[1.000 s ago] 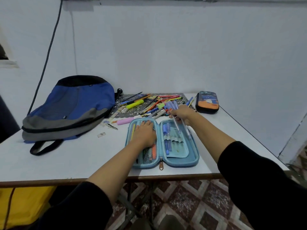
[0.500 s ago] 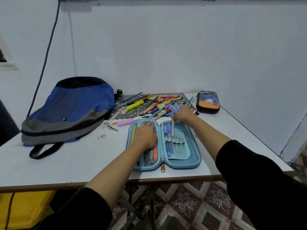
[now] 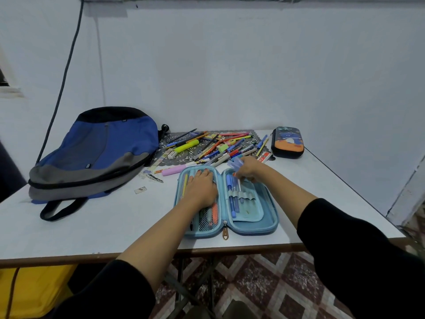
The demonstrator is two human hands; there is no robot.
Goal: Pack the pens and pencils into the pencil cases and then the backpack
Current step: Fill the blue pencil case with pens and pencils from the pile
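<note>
blue pencil case [image 3: 253, 226] lay open on the bench [image 3: 115, 222], left hand [image 3: 202, 188] pressing flat on its left half. right hand [image 3: 249, 170] had its fingers [image 3: 245, 177] curled round several pens [image 3: 235, 162] above the loops [image 3: 243, 196]; with so many held, 1 could slip past its loop.

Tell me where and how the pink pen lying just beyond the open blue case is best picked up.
Probably mid-barrel, from straight above, fingers on the near and far sides. The pink pen lies flat and crosswise on the table, its left end free; its right end runs close to the open case rim.
</note>
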